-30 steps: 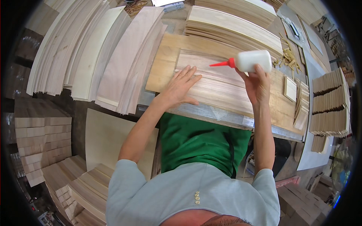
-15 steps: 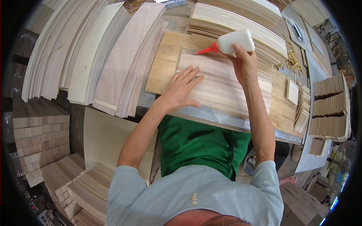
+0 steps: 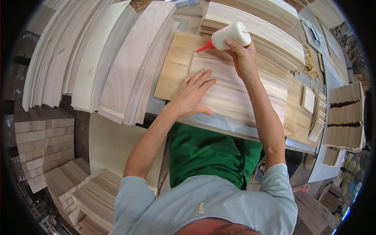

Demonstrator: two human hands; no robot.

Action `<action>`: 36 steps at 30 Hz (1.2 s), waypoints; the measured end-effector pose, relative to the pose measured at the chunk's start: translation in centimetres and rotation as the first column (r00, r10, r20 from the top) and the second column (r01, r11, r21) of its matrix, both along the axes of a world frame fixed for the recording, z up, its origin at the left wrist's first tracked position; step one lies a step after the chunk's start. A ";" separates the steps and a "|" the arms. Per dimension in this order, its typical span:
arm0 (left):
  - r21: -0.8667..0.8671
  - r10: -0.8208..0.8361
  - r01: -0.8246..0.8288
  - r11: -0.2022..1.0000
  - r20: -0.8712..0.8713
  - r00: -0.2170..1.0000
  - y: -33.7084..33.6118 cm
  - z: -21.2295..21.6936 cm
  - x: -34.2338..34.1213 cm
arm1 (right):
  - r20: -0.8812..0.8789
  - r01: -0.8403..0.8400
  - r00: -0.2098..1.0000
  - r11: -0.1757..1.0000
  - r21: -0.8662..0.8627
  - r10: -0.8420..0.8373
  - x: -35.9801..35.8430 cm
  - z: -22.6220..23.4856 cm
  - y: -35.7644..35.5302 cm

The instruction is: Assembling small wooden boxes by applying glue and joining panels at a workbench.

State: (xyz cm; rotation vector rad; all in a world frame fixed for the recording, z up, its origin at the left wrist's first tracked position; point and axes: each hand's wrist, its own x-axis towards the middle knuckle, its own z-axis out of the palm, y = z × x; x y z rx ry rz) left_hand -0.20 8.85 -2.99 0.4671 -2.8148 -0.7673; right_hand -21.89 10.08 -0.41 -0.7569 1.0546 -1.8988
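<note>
My right hand (image 3: 243, 56) grips a white squeeze bottle (image 3: 231, 36) with a red nozzle (image 3: 204, 46). The bottle is tilted, its nozzle tip pointing left and down at the far left corner of a pale wooden panel (image 3: 250, 84). Whether the tip touches the wood I cannot tell. My left hand (image 3: 194, 92) lies flat on the panel's left part, fingers spread, holding nothing. Beneath the panel is a yellowish wooden board (image 3: 168, 74), showing at its left and right ends.
Tall stacks of thin boards (image 3: 133, 58) stand to the left. Behind the panel lies another board stack (image 3: 254, 27). Small wood pieces (image 3: 308, 98) rest at the board's right end, near wood strips (image 3: 310, 68). Bundled slats (image 3: 344, 117) sit farther right. Stacked blocks (image 3: 47, 141) are at lower left.
My right hand has carried the bottle left and slightly away from me, so its nozzle tip moved from inside the panel's far edge to its far left corner. My left hand stays flat.
</note>
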 end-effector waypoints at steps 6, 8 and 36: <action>0.025 0.009 -0.009 1.000 0.022 1.000 0.1 0.4 -0.2 | 0.001 0.023 1.000 1.000 -0.003 -0.023 0.0 -0.5 -0.3; 0.028 0.010 -0.011 1.000 0.030 0.999 0.1 0.6 -0.2 | -0.002 0.024 1.000 1.000 -0.004 -0.024 0.0 -0.6 -0.3; 0.064 0.049 -0.057 0.996 0.116 0.992 0.5 1.5 -0.7 | -0.251 0.235 0.947 0.966 0.113 -0.201 -9.8 1.3 11.6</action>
